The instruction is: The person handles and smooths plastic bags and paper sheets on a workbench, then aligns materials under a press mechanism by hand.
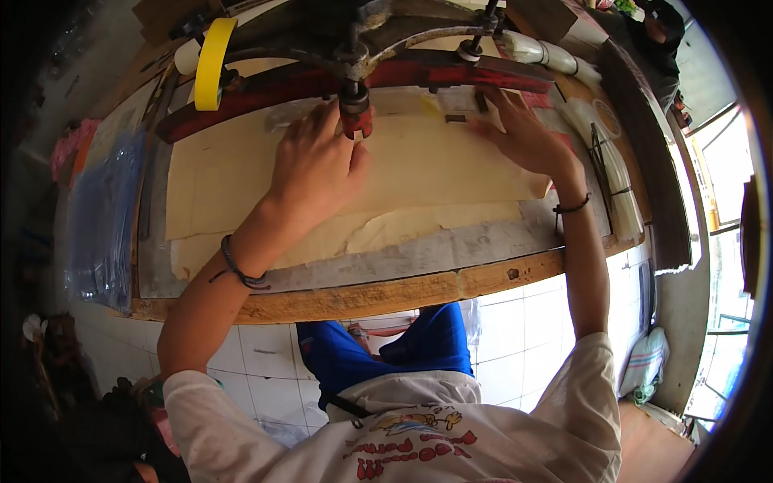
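A large tan sheet (pixel 435 169) lies on the grey worktop (pixel 483 245), with a torn, wrinkled layer under its near edge. My left hand (pixel 314 165) rests on the sheet beside the red-tipped press rod (pixel 355 117); its fingertips are partly hidden behind the rod. Spread over the sheet's right part, my right hand (pixel 523 133) has its fingers apart near a small dark block (pixel 456 118). A red bar (pixel 298 84) of the machine crosses the far side of the sheet.
A yellow ring (pixel 215 64) hangs at the machine's left. Blue plastic sheets (pixel 105 217) hang at the left edge. White bundles (pixel 616 173) lie at the right. Another person (pixel 656 48) is at the upper right. The wooden table edge (pixel 386 295) is near my body.
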Motion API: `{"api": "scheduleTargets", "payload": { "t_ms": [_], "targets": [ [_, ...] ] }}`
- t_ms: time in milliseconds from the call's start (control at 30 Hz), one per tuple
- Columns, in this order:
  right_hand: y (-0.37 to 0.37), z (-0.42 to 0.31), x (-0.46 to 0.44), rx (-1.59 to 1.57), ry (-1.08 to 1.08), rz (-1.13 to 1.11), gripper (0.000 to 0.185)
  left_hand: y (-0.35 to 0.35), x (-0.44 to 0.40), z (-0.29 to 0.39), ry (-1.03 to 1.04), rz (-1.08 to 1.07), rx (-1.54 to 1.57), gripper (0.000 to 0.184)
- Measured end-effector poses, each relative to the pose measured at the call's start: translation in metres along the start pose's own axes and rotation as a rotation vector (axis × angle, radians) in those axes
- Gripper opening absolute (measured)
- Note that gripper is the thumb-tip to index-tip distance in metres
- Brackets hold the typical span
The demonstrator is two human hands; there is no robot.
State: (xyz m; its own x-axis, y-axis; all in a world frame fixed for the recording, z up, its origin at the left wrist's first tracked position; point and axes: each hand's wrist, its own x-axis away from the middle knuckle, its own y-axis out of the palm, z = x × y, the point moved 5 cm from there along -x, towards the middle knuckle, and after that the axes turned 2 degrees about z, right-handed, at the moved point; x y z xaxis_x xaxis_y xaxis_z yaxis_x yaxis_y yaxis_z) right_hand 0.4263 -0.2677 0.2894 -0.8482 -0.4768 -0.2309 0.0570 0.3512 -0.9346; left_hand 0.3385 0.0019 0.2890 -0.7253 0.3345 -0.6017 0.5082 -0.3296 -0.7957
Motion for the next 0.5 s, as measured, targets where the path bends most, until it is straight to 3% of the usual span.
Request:
{"api": "scheduleTargets", "payload": {
  "t_ms": [100,300,400,500],
  "targets": [
    [0.011,0.000,-0.004,0.169,-0.048,0.024,0.066,0.000,0.001,0.000,0.016,0.002,-0.001,0.025],
    [0.004,-0.007,-0.014,-0.020,0.129,0.155,0.051,0.001,0.000,0.001,0.003,-0.033,0.023,0.025],
    [0.008,0.000,-0.015,-0.023,-0.004,0.328,0.051,0.004,0.001,-0.001,-0.017,-0.059,0.002,0.027],
    [0.009,0.003,-0.015,-0.031,-0.036,0.325,0.049,0.015,0.006,-0.008,-0.027,-0.065,-0.100,0.032]
  ]
}}
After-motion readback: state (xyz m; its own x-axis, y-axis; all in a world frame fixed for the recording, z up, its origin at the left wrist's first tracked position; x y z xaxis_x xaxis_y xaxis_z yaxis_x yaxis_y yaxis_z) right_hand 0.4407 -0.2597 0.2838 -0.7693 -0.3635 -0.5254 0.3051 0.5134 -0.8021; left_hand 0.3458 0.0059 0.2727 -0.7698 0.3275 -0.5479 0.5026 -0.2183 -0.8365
